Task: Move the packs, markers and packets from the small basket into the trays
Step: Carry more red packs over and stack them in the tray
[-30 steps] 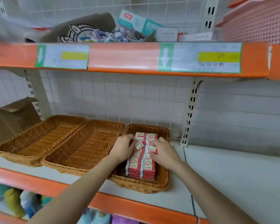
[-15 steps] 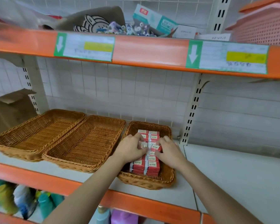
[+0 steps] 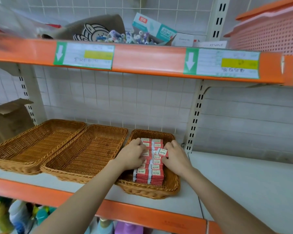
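Note:
A small wicker basket (image 3: 167, 190) on the middle shelf holds two rows of red packs (image 3: 149, 174), stacked in layers. My left hand (image 3: 131, 156) reaches in from the left, fingers curled over the packs of the left row. My right hand (image 3: 175, 157) pinches a single red pack (image 3: 162, 152) that is tilted up above the right row. Two long empty wicker trays stand left of the basket: the middle tray (image 3: 85, 154) and the left tray (image 3: 34, 144).
The orange-edged upper shelf (image 3: 142, 58) overhangs, carrying a grey bunny pouch (image 3: 91, 31), small toys, a teal box (image 3: 152, 29) and a pink plastic basket (image 3: 271, 31). A cardboard box (image 3: 8, 119) stands far left. White bare shelf (image 3: 243, 183) lies to the right. Bottles show below.
The view tilted upward a little. Both hands stayed in the basket; my right hand has lifted one pack up out of its row.

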Tool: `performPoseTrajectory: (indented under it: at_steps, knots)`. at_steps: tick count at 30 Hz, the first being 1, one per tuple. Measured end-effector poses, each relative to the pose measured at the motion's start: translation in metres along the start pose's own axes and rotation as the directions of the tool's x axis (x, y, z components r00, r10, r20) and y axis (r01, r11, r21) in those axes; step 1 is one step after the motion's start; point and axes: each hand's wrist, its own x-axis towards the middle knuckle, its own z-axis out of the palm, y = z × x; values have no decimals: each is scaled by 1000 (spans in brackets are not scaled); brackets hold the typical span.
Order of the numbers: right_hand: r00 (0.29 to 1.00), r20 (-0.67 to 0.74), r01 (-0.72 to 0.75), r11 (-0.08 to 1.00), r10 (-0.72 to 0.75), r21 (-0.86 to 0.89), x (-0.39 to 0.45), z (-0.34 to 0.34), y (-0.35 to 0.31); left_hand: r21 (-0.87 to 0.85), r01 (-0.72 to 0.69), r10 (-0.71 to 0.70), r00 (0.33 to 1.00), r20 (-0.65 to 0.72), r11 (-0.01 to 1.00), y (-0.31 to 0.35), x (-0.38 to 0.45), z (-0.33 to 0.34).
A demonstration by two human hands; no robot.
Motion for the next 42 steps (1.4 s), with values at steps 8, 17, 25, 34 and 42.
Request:
performPoseTrajectory:
  at_steps: [8, 17, 25, 34, 42]
  knots:
    - [1000, 7, 24, 1000, -24, 1, 13, -1, -4, 4, 97, -96, 991, -94, 995, -5, 11, -4]
    - [999, 29, 16, 999, -18, 51, 15, 11, -6, -150, 108, -125, 986, -106, 983, -3, 15, 6]
    - [998, 39, 41, 999, -40, -24, 15, 8, -11, -27, -3, -3, 981, -195, 1000, -6, 13, 11]
    - [996, 87, 37, 987, -24, -154, -7, -8, -11, 116, -45, 56, 994, -94, 992, 13, 4, 1]
    - [924, 370, -50, 989, 98, -137, -55, -35, 7, 132, 143, -178, 932, 316, 981, 50, -12, -6]
